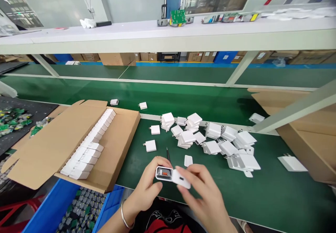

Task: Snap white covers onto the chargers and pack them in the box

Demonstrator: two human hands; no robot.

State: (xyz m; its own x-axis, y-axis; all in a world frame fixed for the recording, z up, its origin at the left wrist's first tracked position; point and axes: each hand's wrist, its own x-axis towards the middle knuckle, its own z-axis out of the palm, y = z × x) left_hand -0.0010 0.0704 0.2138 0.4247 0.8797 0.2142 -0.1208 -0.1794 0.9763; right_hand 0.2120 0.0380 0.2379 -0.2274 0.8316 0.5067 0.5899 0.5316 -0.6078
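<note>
My left hand (149,185) grips a white charger housing (165,173) whose open end shows an orange part inside. My right hand (203,194) pinches a white cover piece (181,179) against that open end. Both hands hover over the near edge of the green mat (262,198). A thin dark tool (168,154) lies just beyond my left fingers. One small white cap (188,160) rests on the mat right behind the hands. Further back lies a heap of white charger shells (210,136).
An open cardboard box (52,145) at left holds a row of white chargers (89,145). A blue bin of small parts (78,212) sits below it. Green circuit boards (13,121) lie far left. Another cardboard box (307,135) stands at right, the conveyor belt (183,98) behind.
</note>
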